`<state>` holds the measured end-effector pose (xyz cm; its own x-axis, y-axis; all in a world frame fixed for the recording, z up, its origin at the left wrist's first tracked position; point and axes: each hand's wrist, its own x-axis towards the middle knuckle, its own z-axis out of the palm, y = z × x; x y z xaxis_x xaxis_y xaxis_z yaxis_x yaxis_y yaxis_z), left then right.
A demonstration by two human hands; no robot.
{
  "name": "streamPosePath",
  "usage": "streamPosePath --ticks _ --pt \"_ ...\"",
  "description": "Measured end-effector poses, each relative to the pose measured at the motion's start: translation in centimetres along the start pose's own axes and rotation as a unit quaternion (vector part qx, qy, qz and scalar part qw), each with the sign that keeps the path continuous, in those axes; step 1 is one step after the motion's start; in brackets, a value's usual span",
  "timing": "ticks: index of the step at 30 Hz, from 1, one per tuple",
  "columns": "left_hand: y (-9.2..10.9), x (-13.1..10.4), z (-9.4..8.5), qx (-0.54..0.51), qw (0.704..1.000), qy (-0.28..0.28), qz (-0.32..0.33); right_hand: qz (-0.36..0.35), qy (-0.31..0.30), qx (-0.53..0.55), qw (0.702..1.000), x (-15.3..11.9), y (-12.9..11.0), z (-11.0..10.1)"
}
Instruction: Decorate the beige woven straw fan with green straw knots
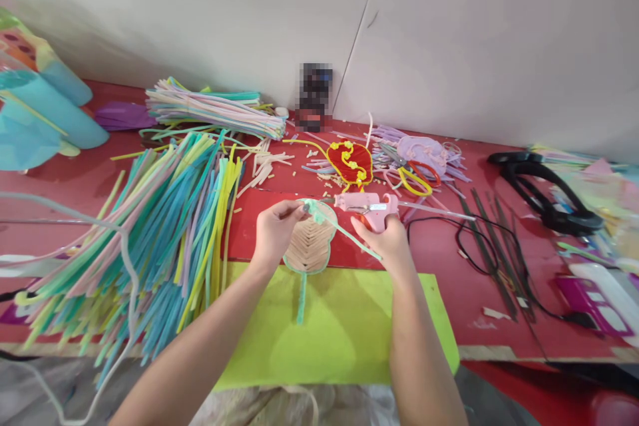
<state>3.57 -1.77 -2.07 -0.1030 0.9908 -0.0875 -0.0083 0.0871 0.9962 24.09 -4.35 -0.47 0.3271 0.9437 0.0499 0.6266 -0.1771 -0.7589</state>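
My left hand [280, 229] pinches the mint-green trim [315, 210] at the top of a small fan-shaped piece [308, 244], which has a beige ribbed middle, a green edge and a green stem pointing down. In my right hand [387, 239] is a pink glue gun [367, 205], its nozzle directed left at the trim and a clear glue stick out of its back. A loose mint-green strand runs from the trim down right, toward my right hand. The stem lies over a lime-green sheet [349, 326].
Bundled pipe cleaners [174, 213] cover the left side. Behind lie a red and yellow fan piece [352, 163], scissors [417, 180] and a lilac piece [424, 154]. At right are a black cable [462, 246], dark strips [492, 246] and a black ring-shaped object [542, 193].
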Motion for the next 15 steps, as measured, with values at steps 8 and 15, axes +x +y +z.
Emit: streamPosePath --ticks 8,15 --pt "-0.45 0.39 -0.16 -0.058 0.998 -0.030 -0.019 -0.051 -0.014 -0.041 0.998 0.05 -0.17 -0.34" --pt "-0.41 0.50 -0.17 -0.067 0.997 -0.035 -0.020 -0.083 -0.010 -0.078 0.993 -0.10 -0.36 -0.41"
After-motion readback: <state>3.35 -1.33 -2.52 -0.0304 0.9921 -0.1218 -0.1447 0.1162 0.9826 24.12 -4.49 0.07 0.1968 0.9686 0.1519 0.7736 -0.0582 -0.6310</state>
